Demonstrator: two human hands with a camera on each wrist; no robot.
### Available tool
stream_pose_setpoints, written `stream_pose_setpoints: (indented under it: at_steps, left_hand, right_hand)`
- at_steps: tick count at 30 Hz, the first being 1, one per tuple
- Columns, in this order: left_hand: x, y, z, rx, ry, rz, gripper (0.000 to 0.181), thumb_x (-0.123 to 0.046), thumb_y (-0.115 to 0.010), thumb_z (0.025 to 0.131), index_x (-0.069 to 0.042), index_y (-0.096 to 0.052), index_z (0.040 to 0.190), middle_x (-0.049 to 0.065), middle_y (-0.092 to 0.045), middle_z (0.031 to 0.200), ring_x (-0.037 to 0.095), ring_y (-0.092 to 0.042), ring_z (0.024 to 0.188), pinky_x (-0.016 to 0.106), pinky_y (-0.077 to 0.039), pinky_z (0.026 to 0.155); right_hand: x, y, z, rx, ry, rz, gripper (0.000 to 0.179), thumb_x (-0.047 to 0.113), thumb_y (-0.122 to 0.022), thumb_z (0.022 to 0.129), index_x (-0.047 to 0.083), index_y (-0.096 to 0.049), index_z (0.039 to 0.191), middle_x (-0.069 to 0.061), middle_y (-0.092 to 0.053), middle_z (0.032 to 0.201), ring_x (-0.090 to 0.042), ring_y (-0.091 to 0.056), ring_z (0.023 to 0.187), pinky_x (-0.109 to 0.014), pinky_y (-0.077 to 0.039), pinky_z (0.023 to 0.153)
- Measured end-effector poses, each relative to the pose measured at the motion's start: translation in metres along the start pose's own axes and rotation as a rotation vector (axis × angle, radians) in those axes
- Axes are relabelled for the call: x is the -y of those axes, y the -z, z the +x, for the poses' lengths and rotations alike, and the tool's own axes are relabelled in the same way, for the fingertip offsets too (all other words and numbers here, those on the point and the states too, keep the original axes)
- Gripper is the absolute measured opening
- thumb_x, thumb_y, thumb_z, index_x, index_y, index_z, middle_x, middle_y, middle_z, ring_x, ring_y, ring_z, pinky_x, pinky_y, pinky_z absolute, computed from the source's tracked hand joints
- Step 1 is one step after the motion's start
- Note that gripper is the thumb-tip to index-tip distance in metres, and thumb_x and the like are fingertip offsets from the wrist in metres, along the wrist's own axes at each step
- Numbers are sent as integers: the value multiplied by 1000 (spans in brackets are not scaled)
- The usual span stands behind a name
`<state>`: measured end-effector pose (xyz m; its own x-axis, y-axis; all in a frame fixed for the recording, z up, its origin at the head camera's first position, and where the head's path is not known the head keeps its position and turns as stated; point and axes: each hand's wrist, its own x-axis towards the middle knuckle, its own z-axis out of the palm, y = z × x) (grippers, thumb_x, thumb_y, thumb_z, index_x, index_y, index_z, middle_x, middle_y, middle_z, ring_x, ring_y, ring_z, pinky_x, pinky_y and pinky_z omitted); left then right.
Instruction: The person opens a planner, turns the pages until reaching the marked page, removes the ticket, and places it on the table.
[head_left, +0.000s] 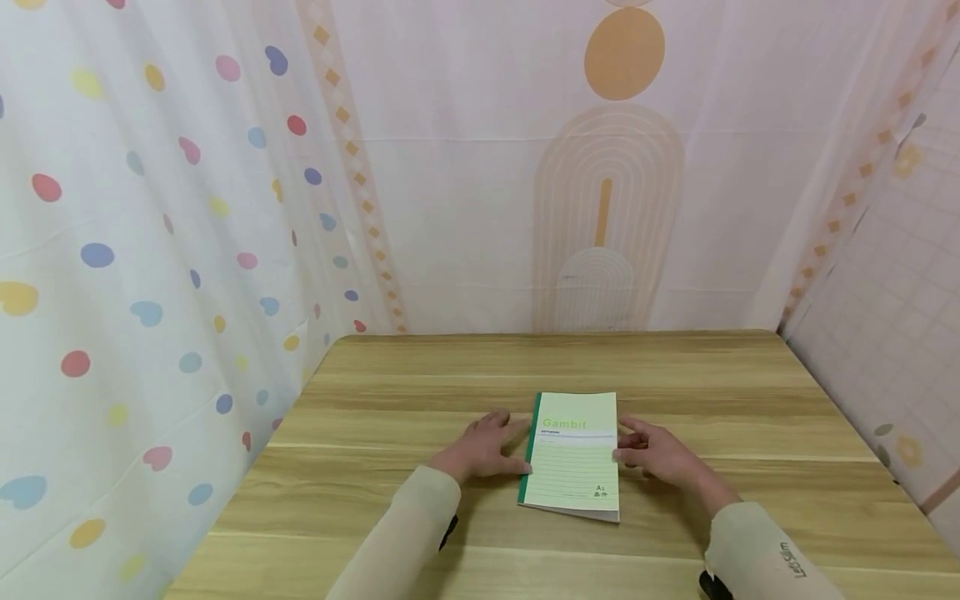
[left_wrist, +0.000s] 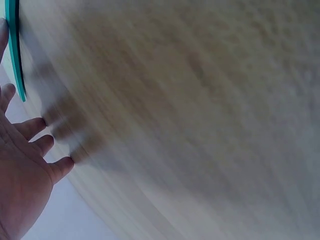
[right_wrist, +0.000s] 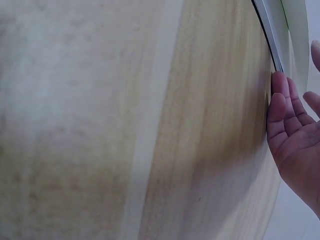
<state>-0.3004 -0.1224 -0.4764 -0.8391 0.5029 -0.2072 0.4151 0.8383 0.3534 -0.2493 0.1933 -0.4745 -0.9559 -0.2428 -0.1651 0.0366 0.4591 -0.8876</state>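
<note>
A pale green notebook (head_left: 573, 467) with "Gambit" printed on its cover lies closed on the wooden table, its dark green spine (head_left: 531, 442) on the left. Beside that spine is my left hand (head_left: 483, 446), fingers spread and thumb tip right at the lower spine edge. The left wrist view shows the spread fingertips (left_wrist: 62, 167) close over the wood near the green spine strip (left_wrist: 15, 55). At the opposite edge is my right hand (head_left: 660, 454), its thumb at the cover's border. In the right wrist view, loosely bent fingers (right_wrist: 282, 97) meet the page edges, with the thumb apart.
The wood-grain table (head_left: 420, 379) extends around the notebook on all sides. Behind it hangs a pale curtain (head_left: 465, 208) with arch patterns; a dotted curtain (head_left: 172, 267) borders the left, and a checked one (head_left: 885, 317) the right.
</note>
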Motion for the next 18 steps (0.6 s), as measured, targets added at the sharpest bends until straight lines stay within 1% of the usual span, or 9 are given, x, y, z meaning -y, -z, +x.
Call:
stream_pose_setpoints:
  at_steps: [3, 7, 12, 16, 18]
  left_hand:
    - [0, -1, 0, 8, -7, 26, 79, -61, -63, 90, -27, -36, 155, 15, -20, 163, 34, -14, 150, 54, -14, 117]
    - [0, -2, 0, 17, -12, 57, 75, -61, -61, 90, -28, -39, 154, 16, -19, 163, 35, -14, 150, 56, -14, 117]
    - [-1, -3, 0, 16, -6, 55, 74, -62, -61, 90, -28, -41, 153, 17, -18, 163, 35, -13, 150, 57, -13, 117]
    - [0, -4, 0, 8, -10, 56, 74, -62, -60, 91, -28, -41, 153, 16, -18, 163, 35, -11, 150, 57, -13, 117]
    - [0, -5, 0, 5, -12, 58, 74, -63, -60, 91, -28, -41, 153, 15, -18, 163, 35, -11, 150, 57, -13, 117]
  right_hand:
    - [0, -1, 1, -11, -1, 5, 69, 17, -69, 94, -4, -35, 150, -17, -60, 119, -25, -60, 94, -36, -48, 66]
    - [-1, -2, 1, -19, 3, -1, 68, 14, -70, 94, -5, -36, 150, -17, -60, 118, -24, -61, 93, -36, -47, 64]
    - [0, -2, 2, -18, 9, 18, 69, 11, -70, 92, -4, -36, 150, -16, -58, 115, -24, -59, 88, -36, -47, 63]
    - [6, 1, 2, -3, 24, 49, 70, 11, -70, 93, -2, -34, 152, -15, -53, 111, -24, -55, 83, -35, -46, 59]
    - [11, 3, 2, 4, 35, 58, 71, 12, -70, 93, -1, -34, 152, -15, -52, 112, -25, -54, 85, -35, -46, 59]
